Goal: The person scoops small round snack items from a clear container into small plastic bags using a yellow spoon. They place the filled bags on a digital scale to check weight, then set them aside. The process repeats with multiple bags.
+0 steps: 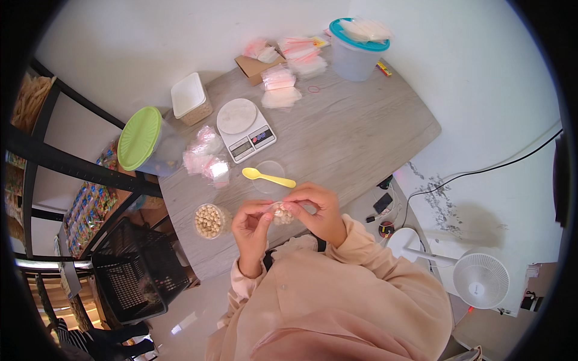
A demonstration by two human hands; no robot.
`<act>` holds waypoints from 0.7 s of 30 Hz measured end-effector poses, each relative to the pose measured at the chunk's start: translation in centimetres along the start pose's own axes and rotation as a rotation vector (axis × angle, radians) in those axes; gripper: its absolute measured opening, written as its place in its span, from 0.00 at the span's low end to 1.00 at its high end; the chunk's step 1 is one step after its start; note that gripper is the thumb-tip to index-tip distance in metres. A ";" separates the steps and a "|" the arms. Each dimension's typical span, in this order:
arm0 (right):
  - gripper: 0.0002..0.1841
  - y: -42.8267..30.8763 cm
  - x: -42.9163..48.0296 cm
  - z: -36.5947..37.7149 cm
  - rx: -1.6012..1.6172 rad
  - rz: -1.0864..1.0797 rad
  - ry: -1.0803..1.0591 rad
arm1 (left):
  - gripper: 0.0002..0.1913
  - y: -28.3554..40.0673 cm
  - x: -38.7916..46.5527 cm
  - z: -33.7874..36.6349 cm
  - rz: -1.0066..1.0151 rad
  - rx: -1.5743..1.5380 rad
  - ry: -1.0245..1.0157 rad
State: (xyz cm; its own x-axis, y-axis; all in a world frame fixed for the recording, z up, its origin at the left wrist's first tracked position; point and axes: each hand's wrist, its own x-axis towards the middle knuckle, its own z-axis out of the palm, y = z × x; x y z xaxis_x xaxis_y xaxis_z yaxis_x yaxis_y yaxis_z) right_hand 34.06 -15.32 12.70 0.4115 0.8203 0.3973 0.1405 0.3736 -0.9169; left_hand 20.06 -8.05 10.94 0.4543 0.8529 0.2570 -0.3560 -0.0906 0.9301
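Note:
Between my two hands hangs a small clear plastic bag (pixel 283 216) with pale round nuts or beans inside. My left hand (pixel 253 223) pinches one top corner of it, thumb against fingers. At the other corner, my right hand (pixel 318 210) grips the bag's top edge the same way. To the left of my left hand, a clear round jar (pixel 225 221) without a lid holds more of the pale pieces. Just beyond my hands, a yellow plastic spoon (pixel 271 177) lies across a clear round lid (pixel 270 188). A white digital kitchen scale (pixel 246 131) stands farther back with nothing on its plate.
Small clear bags (pixel 205 155) are heaped left of the scale. A green-lidded container (pixel 142 140), a white-lidded box (pixel 189 99) and a teal-lidded tub (pixel 356 56) stand along the table's edges. More bag bundles (pixel 280 85) lie at the back. Right of the table stands a white fan (pixel 481 280).

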 end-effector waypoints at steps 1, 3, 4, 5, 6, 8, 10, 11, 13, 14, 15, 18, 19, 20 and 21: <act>0.06 0.0 -0.1 -0.4 0.020 0.020 0.006 | 0.05 0.0 0.0 0.1 0.004 0.030 -0.017; 0.06 0.1 -0.2 -1.1 0.022 0.027 -0.007 | 0.04 -0.1 -0.1 0.5 0.026 0.070 -0.026; 0.07 0.1 -0.2 -1.4 0.004 0.014 -0.027 | 0.04 -0.2 -0.1 0.7 0.043 0.081 -0.019; 0.07 0.1 -0.3 -1.6 -0.014 0.001 -0.045 | 0.04 -0.3 -0.1 0.9 0.066 0.099 -0.011; 0.07 0.1 -0.4 -1.8 0.013 0.021 -0.031 | 0.03 -0.4 -0.1 1.2 0.079 0.112 -0.005; 0.06 0.1 -0.7 -2.0 0.072 0.062 -0.006 | 0.02 -0.6 -0.2 1.7 0.125 0.165 0.019; 0.06 0.1 -1.0 -2.4 0.042 0.077 0.010 | 0.02 -0.7 -0.3 2.3 0.088 0.118 0.033; 0.06 0.2 -1.1 -2.7 0.035 0.094 0.012 | 0.02 -0.8 -0.3 2.6 0.074 0.116 0.052; 0.05 0.2 -1.1 -3.0 0.055 0.095 0.056 | 0.02 -0.8 -0.2 3.1 0.044 0.110 0.011; 0.05 0.2 -1.2 -3.1 0.078 0.091 0.077 | 0.03 -0.8 -0.2 3.3 0.025 0.117 0.003; 0.05 0.1 -1.2 -3.3 0.056 0.100 0.076 | 0.03 -0.7 -0.2 3.4 0.016 0.113 -0.015; 0.05 -0.1 -1.2 -4.1 0.015 0.075 0.081 | 0.04 -0.9 0.1 3.8 0.017 0.100 -0.047; 0.05 -0.1 -1.2 -4.2 0.001 0.061 0.083 | 0.04 -1.0 0.1 4.0 0.026 0.098 -0.046; 0.05 -0.1 -1.0 -4.3 0.005 0.041 0.089 | 0.04 -1.1 0.1 4.2 0.033 0.094 -0.041; 0.05 -0.1 -0.9 -4.4 -0.024 0.042 0.068 | 0.04 -1.2 0.1 4.3 0.038 0.078 -0.036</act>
State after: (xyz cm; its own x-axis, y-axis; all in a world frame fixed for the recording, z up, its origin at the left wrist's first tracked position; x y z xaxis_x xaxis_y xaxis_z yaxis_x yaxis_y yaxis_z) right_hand 37.66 -18.05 12.27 0.4773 0.8036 0.3557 0.1429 0.3283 -0.9337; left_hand 24.08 -10.06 10.99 0.4709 0.8293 0.3008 -0.3099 -0.1637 0.9366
